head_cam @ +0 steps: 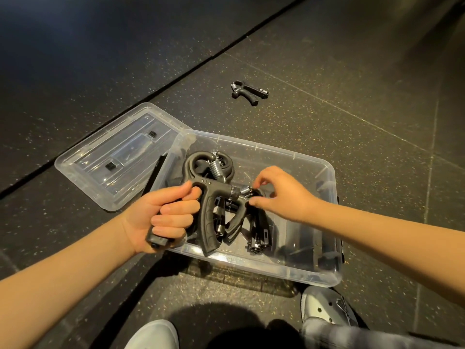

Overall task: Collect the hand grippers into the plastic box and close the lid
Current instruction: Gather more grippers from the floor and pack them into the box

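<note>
A clear plastic box (324,172) stands open on the dark floor with several black hand grippers (256,233) lying inside. My left hand (163,215) grips one handle of a black hand gripper (208,212), held over the box's near left corner. My right hand (279,192) pinches the spring end of another hand gripper (245,192) inside the box. One more hand gripper (247,90) lies on the floor beyond the box. The clear lid (100,157) lies flat to the left of the box.
The floor is dark speckled rubber with a raised seam (151,96) running diagonally behind the lid. My two shoes (324,308) stand just in front of the box's near edge.
</note>
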